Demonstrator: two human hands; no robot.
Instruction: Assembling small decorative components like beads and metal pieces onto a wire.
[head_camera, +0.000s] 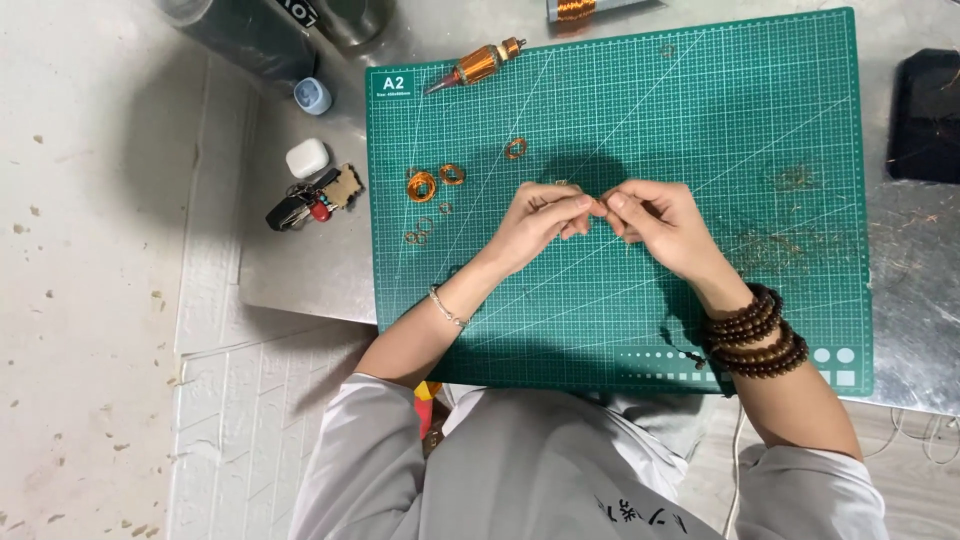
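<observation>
Pinching something very small between both sets of fingertips, I have my hands meeting over the middle of the green mat (760, 120). What sits in the pinch I cannot make out for certain; it looks like a fine strand of copper wire, hidden almost wholly by the fingers. Nearest me, both forearms come up from my grey sleeves and angle inward, the left wrist wearing a thin bracelet (448, 308), the right one wrapped in dark beads (755, 343). My left hand (535, 225) is curled with thumb and forefinger closed tight; my right hand (660, 222) mirrors it, fingertips touching the left's. To do this well I judge the pinch should stay low over the mat, with wrists steady and pull kept even, so thin wire neither kinks nor slips. Further out lie copper coils (423, 184), and beyond them a wound spool (478, 64) at the mat's far edge.
</observation>
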